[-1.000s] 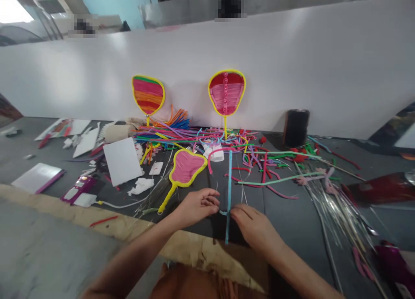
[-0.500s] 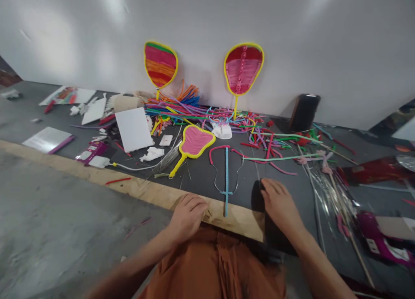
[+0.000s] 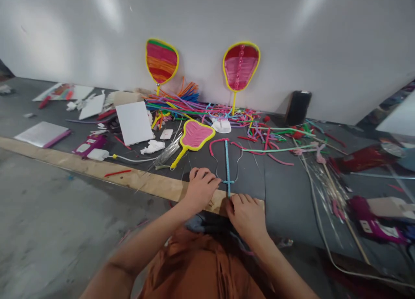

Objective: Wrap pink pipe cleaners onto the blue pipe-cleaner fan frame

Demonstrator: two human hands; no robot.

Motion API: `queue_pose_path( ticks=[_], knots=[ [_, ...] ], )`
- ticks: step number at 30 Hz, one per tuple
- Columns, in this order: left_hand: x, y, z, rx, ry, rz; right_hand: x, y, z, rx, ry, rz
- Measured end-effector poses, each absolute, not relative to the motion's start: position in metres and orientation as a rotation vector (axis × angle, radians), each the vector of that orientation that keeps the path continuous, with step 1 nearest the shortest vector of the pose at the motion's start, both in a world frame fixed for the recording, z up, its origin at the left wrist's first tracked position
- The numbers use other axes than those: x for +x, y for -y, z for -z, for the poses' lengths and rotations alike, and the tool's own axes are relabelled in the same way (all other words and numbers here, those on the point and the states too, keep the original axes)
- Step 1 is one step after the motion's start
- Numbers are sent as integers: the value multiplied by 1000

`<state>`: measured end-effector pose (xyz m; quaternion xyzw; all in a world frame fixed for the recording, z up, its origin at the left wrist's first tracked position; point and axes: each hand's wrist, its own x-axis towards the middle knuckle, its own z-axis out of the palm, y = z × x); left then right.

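Observation:
In the head view a thin wire frame (image 3: pixel 237 165) lies flat on the dark table near its front edge. A light blue fuzzy pipe cleaner (image 3: pixel 227 160) runs down its middle, with a short blue crosspiece low down, and pink pipe cleaner covers part of its top. My right hand (image 3: pixel 248 210) is closed around the lower end of the blue stem, its thumb and forefinger pinched there. My left hand (image 3: pixel 201 187) lies at the frame's lower left, fingers loosely bent and apart, fingertips by the crosspiece. A pink fan with yellow edging (image 3: pixel 196 135) lies just beyond it.
Two fan shapes, one striped (image 3: pixel 162 61) and one pink-red (image 3: pixel 241 67), lean on the white wall. Pipe cleaners (image 3: pixel 181 104) are heaped before them. A phone (image 3: pixel 298 107) stands at right. Glue guns, one purple (image 3: pixel 89 145), with cords, and a white card (image 3: pixel 134 122) lie around.
My right hand has moved left from the bare table onto the stem's lower end. My left hand has moved up and right to the frame's crosspiece. The view has shifted slightly.

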<state>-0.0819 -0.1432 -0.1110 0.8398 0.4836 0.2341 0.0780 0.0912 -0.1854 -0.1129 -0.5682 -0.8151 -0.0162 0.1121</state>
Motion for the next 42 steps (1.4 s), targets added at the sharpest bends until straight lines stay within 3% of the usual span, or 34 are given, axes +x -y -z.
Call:
queue_pose_path(
  ticks=[4, 9, 14, 27, 42],
  knots=[
    [-78, 125, 111, 2658, -1362, -619, 97, 187, 119, -1670, 2377, 26],
    [-77, 105, 107, 2706, -1158, -527, 125, 174, 114, -1459, 2393, -318],
    [-73, 94, 101, 2674, -1011, -471, 142, 138, 114, -1367, 2357, -197],
    [-67, 84, 104, 3057, -937, -282, 133, 124, 122, -1289, 2341, -250],
    [-93, 65, 100, 2806, -1025, -317, 142, 113, 118, -1163, 2431, -330]
  ],
)
